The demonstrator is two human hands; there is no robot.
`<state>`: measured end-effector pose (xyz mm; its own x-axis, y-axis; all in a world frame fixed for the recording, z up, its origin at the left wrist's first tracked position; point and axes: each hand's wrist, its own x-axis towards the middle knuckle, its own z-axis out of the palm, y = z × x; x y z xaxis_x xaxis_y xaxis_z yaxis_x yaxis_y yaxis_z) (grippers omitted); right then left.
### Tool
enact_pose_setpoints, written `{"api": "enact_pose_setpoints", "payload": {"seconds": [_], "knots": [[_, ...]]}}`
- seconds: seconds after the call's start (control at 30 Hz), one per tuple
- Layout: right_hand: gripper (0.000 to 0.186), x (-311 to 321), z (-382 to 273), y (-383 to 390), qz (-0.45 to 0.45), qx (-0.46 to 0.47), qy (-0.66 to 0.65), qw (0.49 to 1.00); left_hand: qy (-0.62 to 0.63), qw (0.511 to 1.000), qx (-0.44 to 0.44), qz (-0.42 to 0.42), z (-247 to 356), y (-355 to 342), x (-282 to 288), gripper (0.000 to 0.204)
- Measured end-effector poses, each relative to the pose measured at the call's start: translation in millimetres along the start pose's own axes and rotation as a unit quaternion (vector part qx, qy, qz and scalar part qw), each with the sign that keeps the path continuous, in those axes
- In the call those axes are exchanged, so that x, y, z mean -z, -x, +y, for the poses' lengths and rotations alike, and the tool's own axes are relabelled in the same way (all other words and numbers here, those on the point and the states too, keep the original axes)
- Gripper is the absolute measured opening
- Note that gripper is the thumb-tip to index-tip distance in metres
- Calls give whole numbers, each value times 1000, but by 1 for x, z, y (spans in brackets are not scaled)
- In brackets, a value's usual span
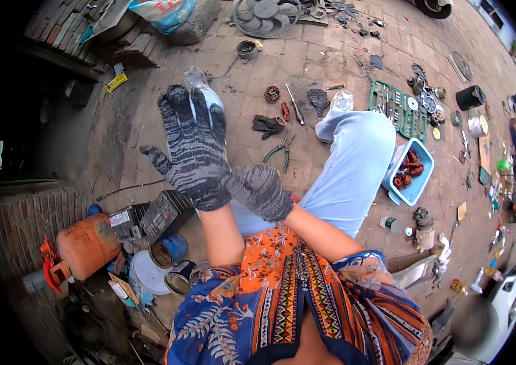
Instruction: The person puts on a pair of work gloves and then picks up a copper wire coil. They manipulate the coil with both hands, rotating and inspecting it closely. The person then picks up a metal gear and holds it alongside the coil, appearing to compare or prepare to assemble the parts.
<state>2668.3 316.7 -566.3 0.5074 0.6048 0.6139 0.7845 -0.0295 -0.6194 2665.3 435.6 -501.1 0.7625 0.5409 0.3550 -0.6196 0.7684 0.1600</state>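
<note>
Touching the splayed left hand's (189, 131) streaky knit glove (203, 176), the right hand (262, 191) curls.

The left glove (191, 149) and right glove (261, 191) are matt, rough-knitted cloth. The trousers (355, 164) look like smooth, matt cloth, the top (233, 310) a thin printed cloth. The tub (415, 194) is smooth plastic with a slight gloss; the coils (414, 168) in it look like wire with a dull sheen. The tank (87, 243) is rough, rusty-looking metal, the fan (265, 8) matt plastic by its look, and the paving (306, 61) rough and matt.
</note>
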Motion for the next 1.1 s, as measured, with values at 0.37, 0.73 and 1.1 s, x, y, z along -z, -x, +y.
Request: {"api": "enact_pose_setpoints", "payload": {"seconds": [0.37,0.73,1.1], "knots": [[22,-6,-1,-15,-149,29,37,988,-873,402,-261,92,19,-19,13,41],[50,-63,75,35,-201,-273,-91,936,-749,608,159,210,123,55,149,44],[27,-92,106,88,-441,-291,-190,828,-700,597,387,60,132,126,118,15]]}}
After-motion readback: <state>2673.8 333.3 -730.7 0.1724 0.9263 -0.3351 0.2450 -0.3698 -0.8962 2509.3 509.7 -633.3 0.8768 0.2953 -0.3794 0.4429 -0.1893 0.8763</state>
